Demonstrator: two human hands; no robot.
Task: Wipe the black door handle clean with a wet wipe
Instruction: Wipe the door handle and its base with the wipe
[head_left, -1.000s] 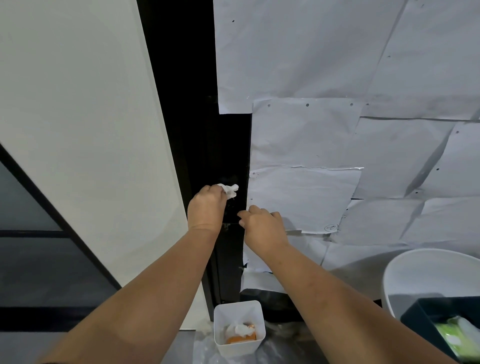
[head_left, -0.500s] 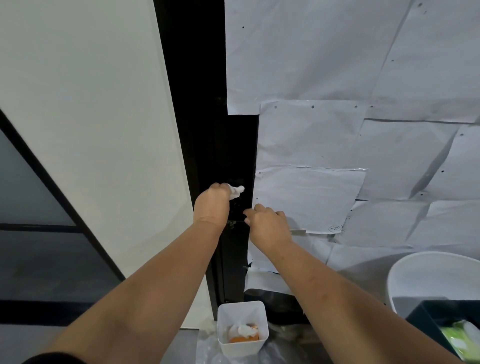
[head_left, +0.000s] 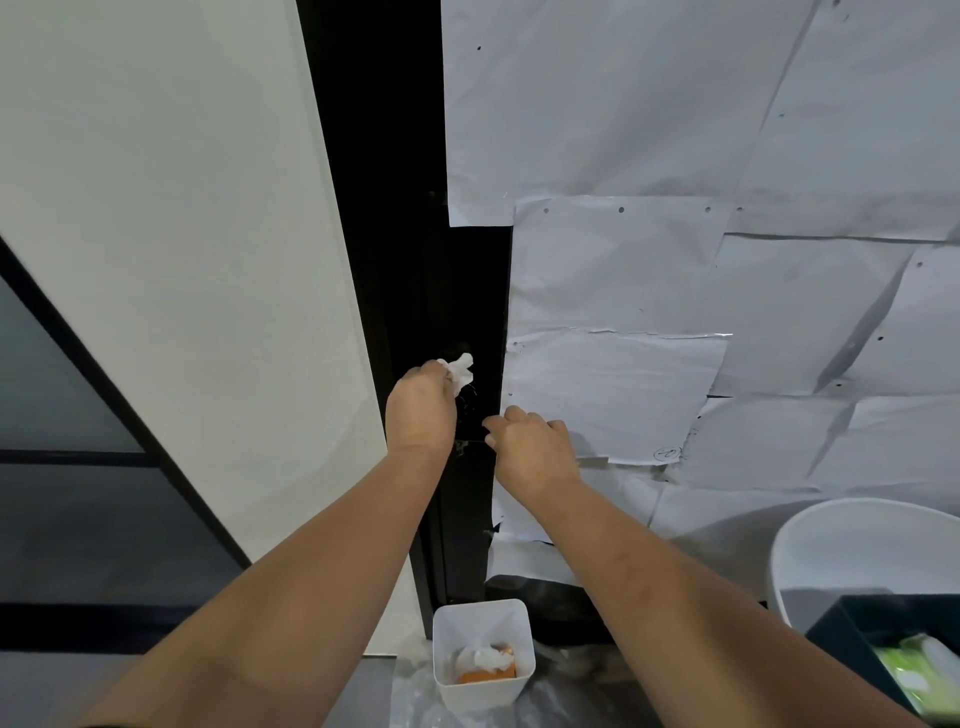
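My left hand (head_left: 422, 408) is closed around a crumpled white wet wipe (head_left: 460, 370), pressing it against the black door frame where the black door handle (head_left: 470, 415) sits, barely distinguishable from the dark surface. My right hand (head_left: 532, 447) rests just to the right and slightly lower, fingers curled against the edge of the black door beside the paper. Whether it grips part of the handle I cannot make out.
Taped white paper sheets (head_left: 675, 260) cover the door on the right. A white wall panel (head_left: 182, 260) lies left. Below stand a small white bin (head_left: 483, 629) with used wipes, a large white tub (head_left: 831, 540) and a dark box holding a green wipe pack (head_left: 914, 670).
Both hands stay at the handle; the left hand with the wipe has shifted only slightly upward. The camera view drifted a little.
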